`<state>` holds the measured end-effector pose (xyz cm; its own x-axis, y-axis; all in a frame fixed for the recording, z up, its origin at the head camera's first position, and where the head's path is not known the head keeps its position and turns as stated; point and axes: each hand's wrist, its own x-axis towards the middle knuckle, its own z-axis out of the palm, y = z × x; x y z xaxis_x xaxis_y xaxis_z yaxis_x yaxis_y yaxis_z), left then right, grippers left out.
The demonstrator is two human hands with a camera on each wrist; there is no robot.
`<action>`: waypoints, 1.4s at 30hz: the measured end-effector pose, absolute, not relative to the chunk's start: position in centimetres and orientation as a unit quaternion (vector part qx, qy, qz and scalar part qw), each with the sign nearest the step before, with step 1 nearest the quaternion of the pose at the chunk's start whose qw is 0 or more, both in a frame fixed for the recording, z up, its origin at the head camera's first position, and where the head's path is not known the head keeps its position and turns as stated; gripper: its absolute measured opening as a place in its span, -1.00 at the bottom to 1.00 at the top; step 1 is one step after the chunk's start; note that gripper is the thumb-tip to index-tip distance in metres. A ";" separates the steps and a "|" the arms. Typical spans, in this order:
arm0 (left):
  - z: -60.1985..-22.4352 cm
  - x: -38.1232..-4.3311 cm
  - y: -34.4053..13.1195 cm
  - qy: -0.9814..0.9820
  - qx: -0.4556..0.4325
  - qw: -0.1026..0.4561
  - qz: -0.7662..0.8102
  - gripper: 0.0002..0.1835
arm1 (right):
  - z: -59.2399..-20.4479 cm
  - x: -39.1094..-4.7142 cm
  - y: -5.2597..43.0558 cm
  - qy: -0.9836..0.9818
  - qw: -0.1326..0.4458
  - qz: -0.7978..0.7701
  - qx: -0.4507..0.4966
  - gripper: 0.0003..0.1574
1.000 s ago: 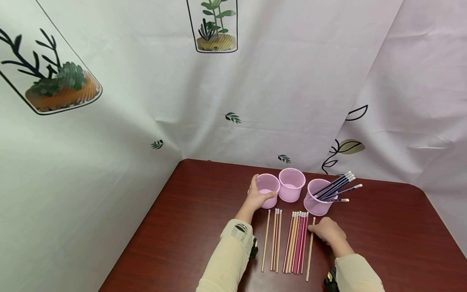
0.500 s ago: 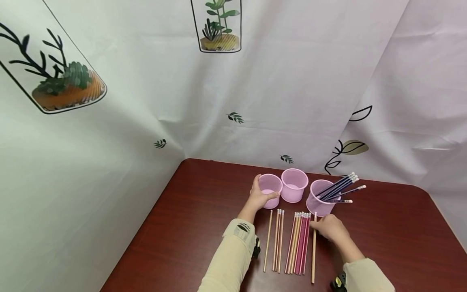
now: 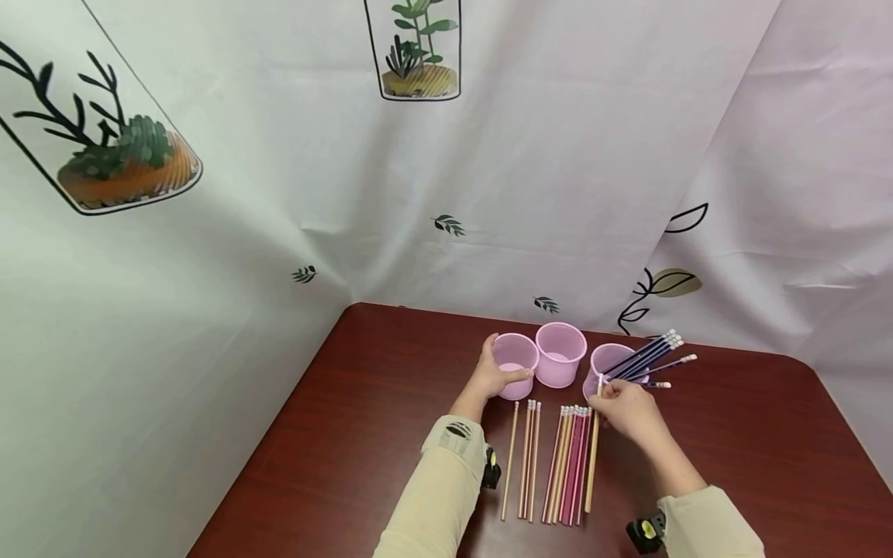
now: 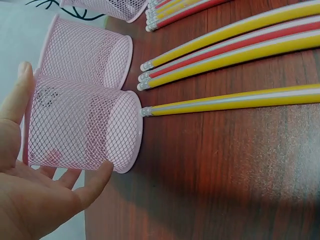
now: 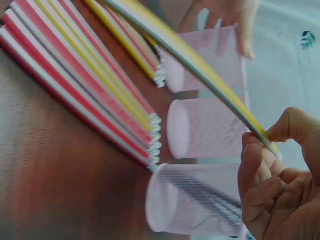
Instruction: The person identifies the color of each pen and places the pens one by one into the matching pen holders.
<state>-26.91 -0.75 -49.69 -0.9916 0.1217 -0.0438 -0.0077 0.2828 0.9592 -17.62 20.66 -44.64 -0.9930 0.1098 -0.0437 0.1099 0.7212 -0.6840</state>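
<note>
My left hand [image 3: 491,378] holds the leftmost pink mesh pencil cup [image 4: 75,125], with the thumb at its rim and the fingers around its side. Between thumb and fingertips my right hand [image 3: 631,408] pinches a yellow striped pencil [image 5: 200,75] near its eraser end. In the head view this pencil slants just in front of the right pencil cup [image 3: 601,364], its eraser end raised toward the rim. That cup holds several dark blue pencils [image 3: 645,358], leaning right with erasers up. The right hand partly covers the cup's front.
A middle pencil cup [image 3: 560,356] stands between the others. On the brown table [image 3: 377,403] lie a row of red and yellow pencils [image 3: 568,465], a group of three pencils [image 3: 529,465] and a single yellow pencil [image 3: 510,465]. A patterned cloth [image 3: 558,194] hangs behind.
My right hand has lifted the yellow pencil off the table and moved it up toward the right cup. My left hand stays on the leftmost cup.
</note>
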 end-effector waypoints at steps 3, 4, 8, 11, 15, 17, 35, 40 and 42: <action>-49.4 -27.0 -0.7 0.807 0.033 0.053 0.588 0.12 | -43.4 -18.1 20.5 0.925 -0.022 -0.375 0.056 -0.83; -49.3 -27.0 -0.7 0.811 0.031 0.049 0.582 0.13 | -42.9 -18.3 20.5 0.924 -0.032 -0.376 0.054 -0.83; -49.1 -27.0 -0.6 0.838 0.020 0.037 0.544 0.16 | -41.1 -19.1 20.4 0.920 -0.077 -0.382 0.052 -0.79; -49.1 -26.8 -0.6 0.849 0.015 0.031 0.528 0.16 | -39.9 -19.6 20.4 0.907 -0.109 -0.402 0.055 -0.77; -49.3 -26.7 -0.6 0.845 0.021 0.025 0.533 0.13 | -38.6 -20.4 20.5 0.894 -0.147 -0.420 0.060 -0.77; -49.5 -26.7 -0.7 0.843 0.020 0.020 0.537 0.11 | -37.9 -20.8 20.6 0.889 -0.165 -0.422 0.063 -0.76; -49.9 -27.0 -0.1 0.838 -0.005 0.010 0.545 0.07 | -44.5 -24.3 18.9 0.880 -0.242 -0.398 0.096 -0.76; -50.2 -27.0 0.1 0.838 -0.004 0.008 0.546 0.08 | -45.6 -24.1 18.8 0.887 -0.234 -0.385 0.105 -0.78; -50.2 -27.0 0.0 0.837 -0.004 0.005 0.547 0.07 | -45.6 -24.0 18.8 0.889 -0.233 -0.380 0.106 -0.79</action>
